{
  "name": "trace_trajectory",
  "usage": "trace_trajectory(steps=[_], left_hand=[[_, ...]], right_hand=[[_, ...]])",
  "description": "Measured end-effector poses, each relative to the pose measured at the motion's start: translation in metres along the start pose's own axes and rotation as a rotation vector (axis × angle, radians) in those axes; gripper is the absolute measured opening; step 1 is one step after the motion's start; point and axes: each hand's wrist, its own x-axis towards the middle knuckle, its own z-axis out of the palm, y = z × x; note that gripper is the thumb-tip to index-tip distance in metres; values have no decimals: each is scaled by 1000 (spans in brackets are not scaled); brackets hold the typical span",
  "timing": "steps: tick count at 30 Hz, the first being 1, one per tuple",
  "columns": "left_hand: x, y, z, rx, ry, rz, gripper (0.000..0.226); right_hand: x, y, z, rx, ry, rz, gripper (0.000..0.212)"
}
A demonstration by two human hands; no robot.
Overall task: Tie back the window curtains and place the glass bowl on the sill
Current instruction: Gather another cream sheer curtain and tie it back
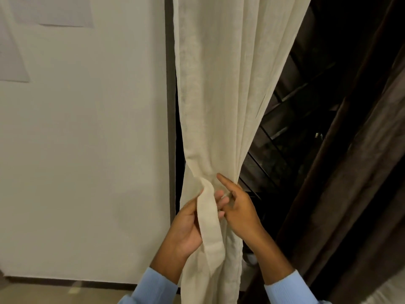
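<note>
A cream sheer curtain hangs at the left side of the window, gathered to a waist at hand height. A cream fabric tie-back strip hangs down in front of the gathered cloth. My left hand pinches the strip near its top, thumb in front and fingers behind it. My right hand touches the gathered curtain on its right side, index finger stretched out and pointing up-left. The glass bowl and the sill are not in view.
A dark brown curtain hangs at the right. Between the two curtains the dark window with its bars shows. A plain pale wall fills the left, with a dark window frame edge beside the cream curtain.
</note>
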Motion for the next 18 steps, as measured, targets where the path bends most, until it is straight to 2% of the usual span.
trace_trajectory(steps=[6,9,12,15,18], left_hand=[[5,-8,-2,243,81,63,31],[5,-13,1,96,37,20,35],[3,-16,5,-87,-41,-34,26],[3,-16,4,-123,-9,-38,22],[7,-21,4,-106,38,-91,33]], right_hand=[[-4,16,1,-57,34,-119,66],[-8,24,9,-111,67,-159,75],[-10,33,15,-165,97,-203,78],[-9,35,13,-152,75,-213,81],[-9,35,12,-38,83,-250,83]])
